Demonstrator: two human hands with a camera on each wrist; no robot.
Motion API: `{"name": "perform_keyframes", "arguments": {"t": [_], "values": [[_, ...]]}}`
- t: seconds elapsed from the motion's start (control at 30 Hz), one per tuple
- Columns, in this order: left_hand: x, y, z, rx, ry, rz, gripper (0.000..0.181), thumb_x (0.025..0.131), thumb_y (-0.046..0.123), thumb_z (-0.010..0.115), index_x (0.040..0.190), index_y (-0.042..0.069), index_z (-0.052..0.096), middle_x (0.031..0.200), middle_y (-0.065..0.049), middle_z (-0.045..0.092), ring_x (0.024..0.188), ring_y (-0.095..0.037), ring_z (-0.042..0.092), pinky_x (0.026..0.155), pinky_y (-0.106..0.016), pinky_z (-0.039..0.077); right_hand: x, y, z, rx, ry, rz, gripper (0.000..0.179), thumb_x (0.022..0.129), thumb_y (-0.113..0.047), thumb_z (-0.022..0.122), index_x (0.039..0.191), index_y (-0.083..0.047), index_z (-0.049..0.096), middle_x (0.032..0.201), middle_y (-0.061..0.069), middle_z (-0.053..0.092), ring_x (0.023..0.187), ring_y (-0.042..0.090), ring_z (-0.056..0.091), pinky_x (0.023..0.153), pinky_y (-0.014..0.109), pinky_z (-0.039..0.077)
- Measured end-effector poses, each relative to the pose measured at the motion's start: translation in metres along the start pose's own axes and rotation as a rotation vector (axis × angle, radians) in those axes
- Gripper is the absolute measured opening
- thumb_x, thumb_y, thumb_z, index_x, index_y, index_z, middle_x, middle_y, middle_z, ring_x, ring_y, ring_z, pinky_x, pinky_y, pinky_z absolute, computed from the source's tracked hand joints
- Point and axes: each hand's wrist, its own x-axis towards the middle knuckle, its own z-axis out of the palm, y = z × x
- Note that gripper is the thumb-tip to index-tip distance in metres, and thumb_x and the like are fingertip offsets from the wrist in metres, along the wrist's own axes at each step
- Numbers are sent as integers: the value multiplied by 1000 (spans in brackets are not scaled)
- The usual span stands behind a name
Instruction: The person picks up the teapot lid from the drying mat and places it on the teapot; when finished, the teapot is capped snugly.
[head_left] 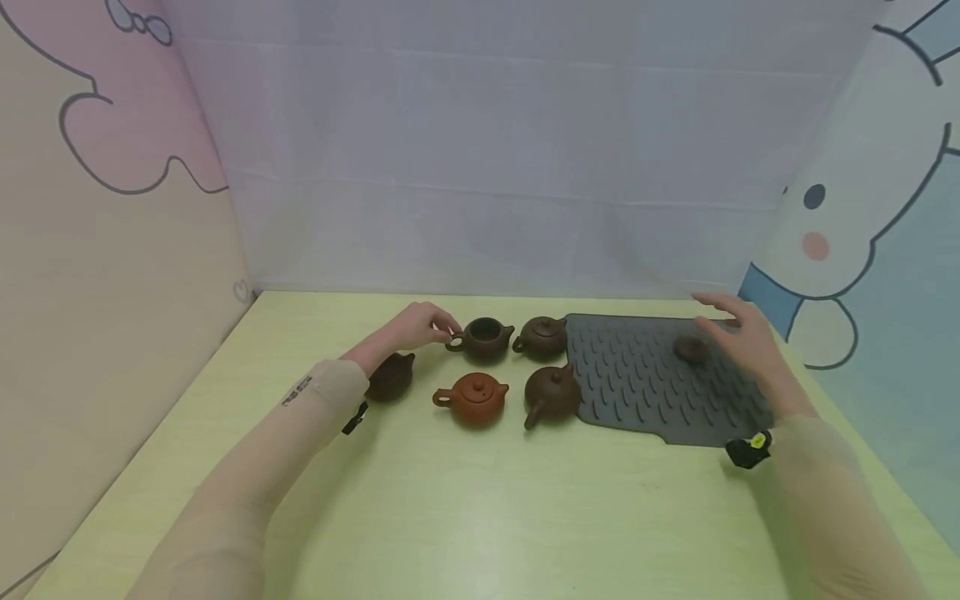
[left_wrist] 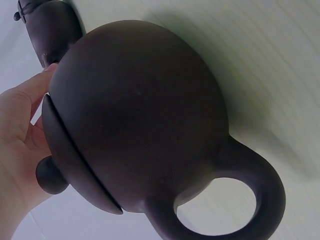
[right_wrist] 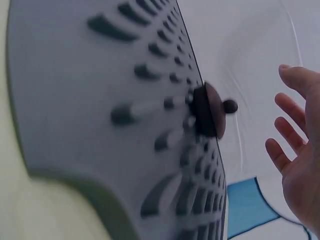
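Observation:
Several small clay teapots stand on the yellow-green table (head_left: 465, 500). My left hand (head_left: 442, 327) lies with loosely curled fingers at the handle of a dark lidless teapot (head_left: 483, 339); no firm grip shows. Under that wrist stands another dark lidded teapot (head_left: 392, 377), which fills the left wrist view (left_wrist: 140, 115) beside my palm (left_wrist: 20, 125). A small brown lid (head_left: 691, 348) lies on the grey ribbed mat (head_left: 645, 392). My right hand (head_left: 720, 321) hovers open just beside the lid (right_wrist: 210, 112), its fingers (right_wrist: 292, 112) spread and holding nothing.
A dark lidded teapot (head_left: 542, 336), an orange-red teapot (head_left: 472, 398) and a brown teapot (head_left: 552, 393) stand between my hands, left of the mat. Fabric walls with cartoon prints close in the table on three sides.

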Motion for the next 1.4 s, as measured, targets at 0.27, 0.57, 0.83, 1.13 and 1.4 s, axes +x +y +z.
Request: {"name": "perform_keyframes", "arguments": {"t": [0.27, 0.57, 0.83, 1.13, 1.4], "values": [[-2, 1, 0, -4, 4, 11, 23, 94, 12, 64, 115, 14, 74, 108, -5, 77, 103, -24, 69, 87, -39, 54, -16, 27, -4, -30, -57, 1, 47, 98, -25, 63, 142, -10, 53, 144, 23, 50, 123, -13, 39, 99, 64, 41], [-2, 1, 0, -12, 3, 4, 24, 94, 12, 64, 116, 14, 74, 111, -5, 76, 103, -24, 68, 87, -39, 54, -17, 34, 0, -52, -185, -12, 42, 99, -20, 61, 134, 2, 55, 141, 32, 48, 127, 53, 43, 96, 72, 35], [-2, 1, 0, -2, 5, 7, 24, 94, 12, 64, 115, 13, 74, 111, -5, 76, 106, -25, 68, 89, -41, 54, -14, 33, 2, -99, -181, 15, 34, 100, -21, 59, 123, 4, 64, 130, 31, 59, 122, 49, 50, 97, 69, 38], [-2, 3, -1, 2, -1, 6, 24, 95, 13, 63, 117, 13, 73, 113, -6, 76, 108, -26, 68, 92, -42, 54, 0, 19, 0, -166, -237, 104, 40, 101, -30, 56, 124, 1, 64, 130, 30, 60, 125, 50, 49, 99, 68, 38], [-2, 4, -2, 2, -10, 1, 24, 96, 13, 62, 118, 13, 73, 112, -5, 76, 108, -25, 68, 92, -42, 54, 14, 0, 2, -168, -234, 100, 40, 101, -32, 56, 124, -1, 65, 131, 28, 60, 124, 47, 51, 99, 67, 39]]}}
